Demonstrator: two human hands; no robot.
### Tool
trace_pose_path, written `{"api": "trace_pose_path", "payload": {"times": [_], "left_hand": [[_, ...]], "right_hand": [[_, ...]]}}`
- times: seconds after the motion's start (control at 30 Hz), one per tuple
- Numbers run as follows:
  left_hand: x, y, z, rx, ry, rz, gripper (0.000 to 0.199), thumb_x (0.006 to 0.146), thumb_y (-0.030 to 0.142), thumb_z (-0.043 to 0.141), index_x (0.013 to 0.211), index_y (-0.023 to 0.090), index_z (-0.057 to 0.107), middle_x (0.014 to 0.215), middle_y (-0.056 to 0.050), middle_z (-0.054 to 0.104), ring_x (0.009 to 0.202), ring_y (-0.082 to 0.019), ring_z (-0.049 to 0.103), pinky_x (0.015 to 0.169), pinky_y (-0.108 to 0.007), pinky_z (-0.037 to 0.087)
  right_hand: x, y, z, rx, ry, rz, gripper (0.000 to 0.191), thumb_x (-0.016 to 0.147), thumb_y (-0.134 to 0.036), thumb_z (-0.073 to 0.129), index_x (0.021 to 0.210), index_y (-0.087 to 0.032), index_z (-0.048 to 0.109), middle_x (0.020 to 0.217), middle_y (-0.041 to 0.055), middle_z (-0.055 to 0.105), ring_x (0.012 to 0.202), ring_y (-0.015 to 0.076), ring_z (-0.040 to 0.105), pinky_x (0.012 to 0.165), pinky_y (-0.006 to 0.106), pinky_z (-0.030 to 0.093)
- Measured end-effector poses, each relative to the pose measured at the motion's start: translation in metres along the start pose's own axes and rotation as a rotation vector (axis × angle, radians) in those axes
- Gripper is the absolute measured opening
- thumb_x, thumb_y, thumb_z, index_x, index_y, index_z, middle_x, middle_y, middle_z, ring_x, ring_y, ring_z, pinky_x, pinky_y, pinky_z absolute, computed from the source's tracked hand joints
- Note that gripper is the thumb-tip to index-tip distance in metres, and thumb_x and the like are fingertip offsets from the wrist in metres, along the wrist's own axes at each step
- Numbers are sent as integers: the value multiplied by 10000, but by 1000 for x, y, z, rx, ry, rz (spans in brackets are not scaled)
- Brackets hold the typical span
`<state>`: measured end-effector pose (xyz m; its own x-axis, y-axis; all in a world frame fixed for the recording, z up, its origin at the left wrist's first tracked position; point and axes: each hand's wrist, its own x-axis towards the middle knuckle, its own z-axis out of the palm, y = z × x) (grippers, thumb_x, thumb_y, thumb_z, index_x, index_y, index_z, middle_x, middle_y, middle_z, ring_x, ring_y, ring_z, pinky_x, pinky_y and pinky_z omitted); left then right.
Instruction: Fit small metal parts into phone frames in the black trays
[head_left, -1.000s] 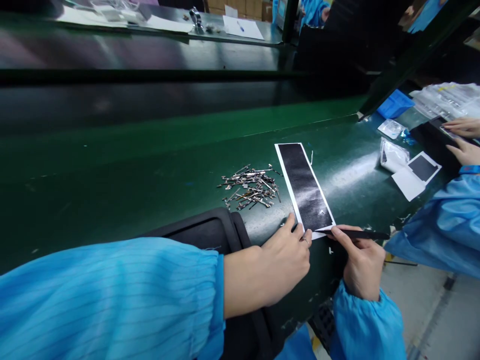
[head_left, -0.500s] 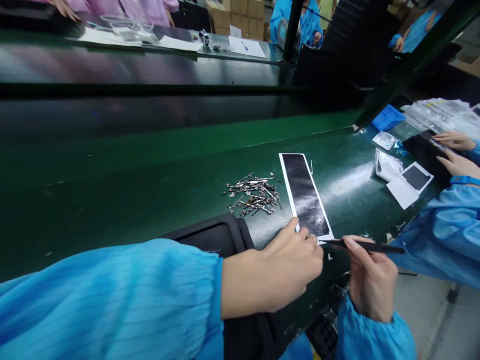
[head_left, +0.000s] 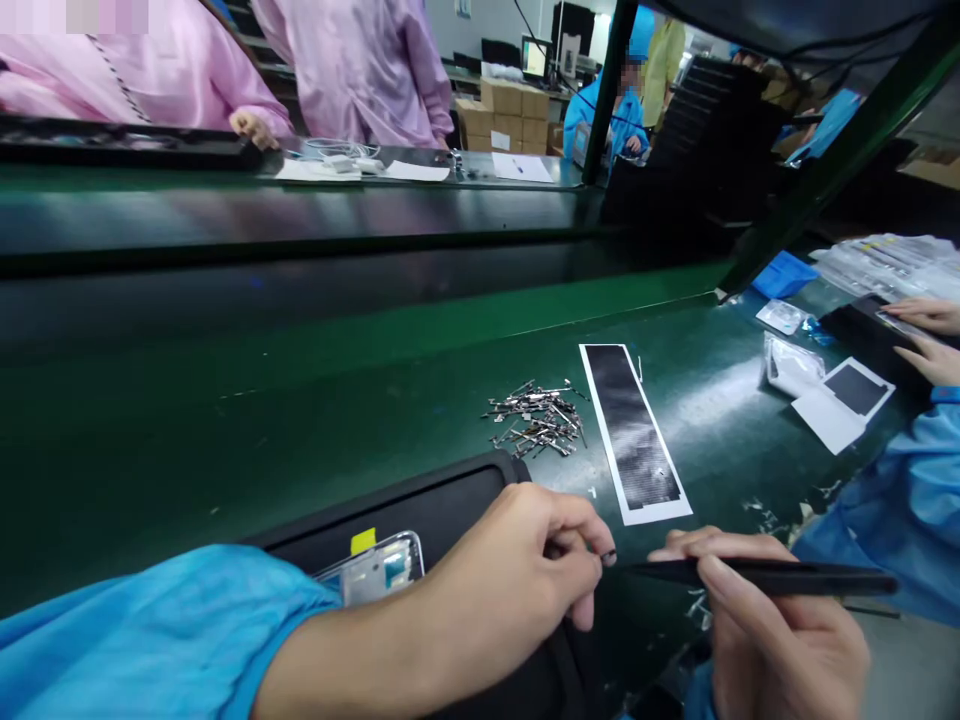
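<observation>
both hands have drawn back from the black strip sheet (head_left: 634, 432) toward its near end. the left hand (head_left: 525, 570) pinches a tiny dark piece (head_left: 608, 556); the right hand (head_left: 780, 640) grips black tweezers (head_left: 757, 575) just beside it. 1 pile of metal pins (head_left: 536, 418) lies left of the sheet.

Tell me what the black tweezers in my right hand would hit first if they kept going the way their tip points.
The tweezers in the right hand point leftward at the left hand. They would probably meet its pinched fingertips first, where a tiny dark piece seems held; depth is unclear.
</observation>
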<state>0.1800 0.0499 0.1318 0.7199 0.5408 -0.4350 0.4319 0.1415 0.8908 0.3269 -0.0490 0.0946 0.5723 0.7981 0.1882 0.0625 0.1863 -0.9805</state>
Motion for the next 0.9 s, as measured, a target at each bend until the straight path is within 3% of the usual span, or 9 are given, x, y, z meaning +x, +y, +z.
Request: {"api": "trace_pose_path", "payload": {"times": [0.1, 0.3, 0.53, 0.9], "left_hand": [[-1, -2, 1, -40, -22, 11, 161, 678, 205, 428, 694, 154, 580, 487, 27, 554, 520, -118, 448, 643, -243, 357], [-1, -7, 3, -98, -20, 18, 167, 656, 197, 429, 698, 145, 582, 474, 23, 542, 511, -115, 448, 741, -272, 382], [-3, -5, 3, -65, -22, 19, 166, 668, 174, 414, 694, 147, 576, 483, 30, 531, 515, -107, 427, 578, -217, 330], [-2, -4, 3, -99, -19, 25, 154, 684, 163, 417, 707, 148, 568, 476, 40, 514, 525, -106, 435, 575, -212, 326]], "right_hand": [[0, 2, 1, 7, -33, -34, 25, 673, -190, 661, 683, -200, 681, 655, 50, 651, 654, 187, 630, 600, 262, 529], [1, 1, 5, 21, -22, -6, 31, 668, -173, 664, 679, -200, 675, 671, 38, 652, 661, 184, 635, 605, 245, 530], [1, 1, 7, 13, 16, -9, 19, 650, -171, 667, 654, -184, 680, 646, 54, 646, 625, 196, 633, 563, 249, 529], [2, 0, 9, -13, 25, -20, 13, 646, -179, 671, 651, -189, 677, 649, 48, 647, 625, 193, 629, 550, 248, 525]]}}
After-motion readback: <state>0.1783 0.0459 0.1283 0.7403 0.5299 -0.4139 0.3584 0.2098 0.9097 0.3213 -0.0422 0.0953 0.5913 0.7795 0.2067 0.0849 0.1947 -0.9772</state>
